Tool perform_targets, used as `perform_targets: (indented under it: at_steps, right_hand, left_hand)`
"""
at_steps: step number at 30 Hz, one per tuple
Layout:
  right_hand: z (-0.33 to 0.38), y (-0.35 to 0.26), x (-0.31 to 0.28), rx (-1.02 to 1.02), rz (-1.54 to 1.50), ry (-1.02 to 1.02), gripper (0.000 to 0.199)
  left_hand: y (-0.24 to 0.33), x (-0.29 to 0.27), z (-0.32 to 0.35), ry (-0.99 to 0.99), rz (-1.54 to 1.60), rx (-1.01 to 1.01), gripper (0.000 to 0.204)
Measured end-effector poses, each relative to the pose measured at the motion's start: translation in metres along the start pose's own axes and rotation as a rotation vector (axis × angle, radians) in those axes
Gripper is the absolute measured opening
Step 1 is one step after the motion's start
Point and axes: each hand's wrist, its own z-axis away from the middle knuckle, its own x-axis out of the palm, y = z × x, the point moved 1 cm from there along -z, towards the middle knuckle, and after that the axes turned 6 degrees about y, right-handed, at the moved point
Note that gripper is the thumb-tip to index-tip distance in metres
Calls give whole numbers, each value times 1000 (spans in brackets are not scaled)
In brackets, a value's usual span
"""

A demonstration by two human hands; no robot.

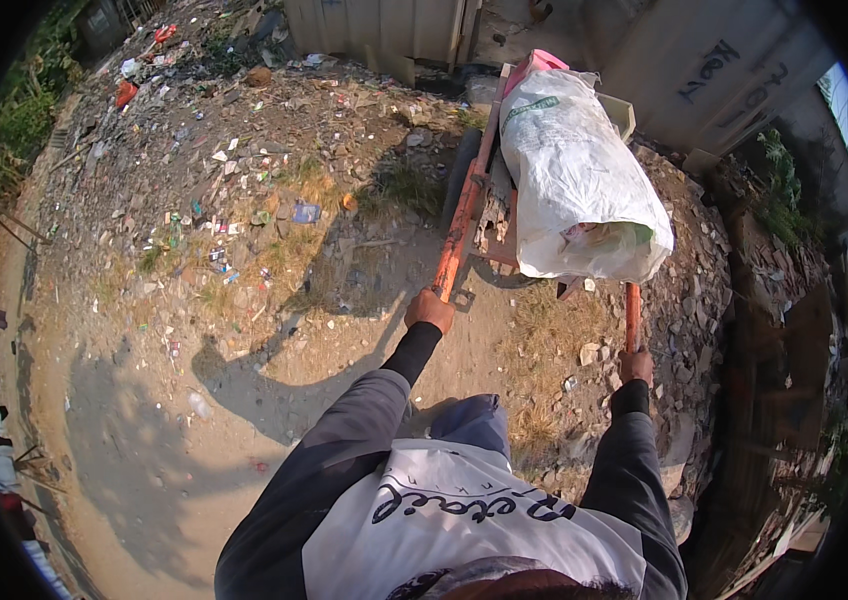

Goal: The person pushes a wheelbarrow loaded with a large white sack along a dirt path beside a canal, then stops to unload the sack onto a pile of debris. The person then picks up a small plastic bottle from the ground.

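Observation:
Both my arms reach forward to an orange handcart with two long handles. My left hand (430, 311) is closed round the end of the left cart handle (460, 225). Around the right cart handle (633, 316) my right hand (636, 366) is closed as well. A large white woven sack (579, 165) lies lengthwise on the cart, its open mouth toward me with some contents just showing. Something pink (536, 66) sits at the sack's far end. Part of a dark wheel (459, 178) shows outside the left handle; the cart bed is mostly hidden.
Litter and rubble (234, 170) cover the ground to the left. Ahead stand grey metal panels (379, 30) and a grey wall (714, 75). Broken stones (684, 290) and stacked boards (794, 350) line the right side. A bare dirt path (144, 480) runs along the left.

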Motion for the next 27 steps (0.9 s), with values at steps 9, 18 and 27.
perform_targets:
  at_steps: [9,18,27]
  right_hand:
    - [-161,-109,20,-40,13,-1,48]
    - [-307,-210,63,-34,-99,-30,43]
    - [-470,-349,74,-46,-124,-45,45]
  left_hand:
    - [115,33,-143,84,-7,21,49]
    - [219,68,-311,108,-97,18,53]
    - [355,76,-499,94,-45,42,50]
